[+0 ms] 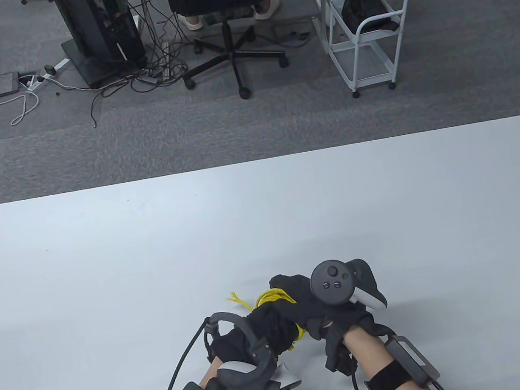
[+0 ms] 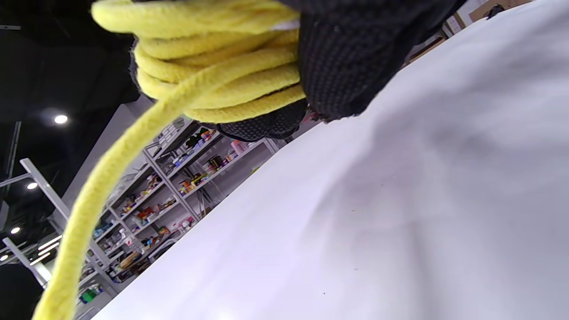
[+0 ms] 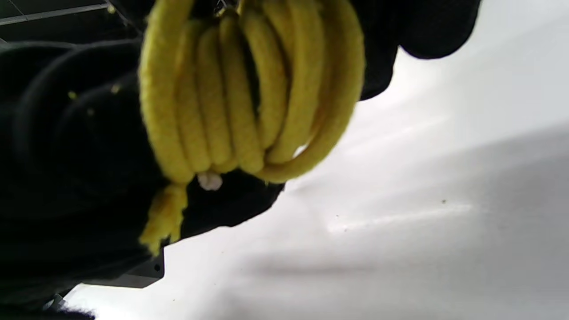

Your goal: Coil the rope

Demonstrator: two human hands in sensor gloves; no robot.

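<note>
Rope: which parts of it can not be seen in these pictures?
- Table view: most of the rope is covered by the left hand and right hand.
- Left wrist view: the loose strand leaves the frame at the bottom edge.
- Right wrist view: the coil is blurred, cut off at the top.

Both gloved hands are being held together over the table's (image 1: pixel 101 263) near edge, left hand (image 1: pixel 254 332) and right hand (image 1: pixel 325 309) touching, fingers curled closed.

Bright overhead light, blurry wrist views
</note>
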